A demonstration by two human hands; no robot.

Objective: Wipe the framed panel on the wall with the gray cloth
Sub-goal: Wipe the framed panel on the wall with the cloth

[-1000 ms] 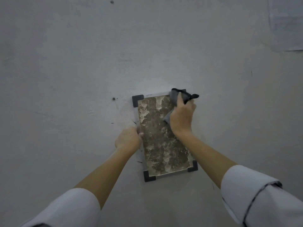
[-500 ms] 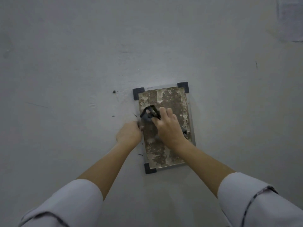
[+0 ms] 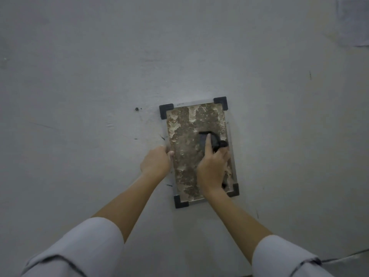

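We see the framed panel (image 3: 185,140) flat against the wall (image 3: 79,76), tall rather than wide and tilted a little, its top leaning left. It sits near the middle of the wall as far as the view reaches, well apart from the wall's upper right corner, where a pale patch (image 3: 355,23) shows. The face of the panel is mottled brown and cream. A dark corner piece caps each corner: top left (image 3: 166,111), top right (image 3: 220,102), bottom left (image 3: 180,201), and bottom right (image 3: 234,190), which is partly hidden by the wrist.

The left hand (image 3: 156,161) grips the left edge of the panel about halfway down. Its fingers are curled at that edge and the thumb tip lies on the front, just inside the frame.

The right hand (image 3: 212,168) lies over the right half of the panel and holds the gray cloth (image 3: 214,139), bunched up. The index finger (image 3: 207,143) is stretched straight up and presses the cloth onto the panel's face, while the other fingers are curled round the wad, a dark fold of which sticks out to the right, near the right edge. The cloth touches the panel a little above its middle height.

Both forearms are bare, and light sleeves, left (image 3: 79,250) and right (image 3: 285,258), are pushed up. A small dark hole (image 3: 136,109) marks the wall just left of the top left corner piece.
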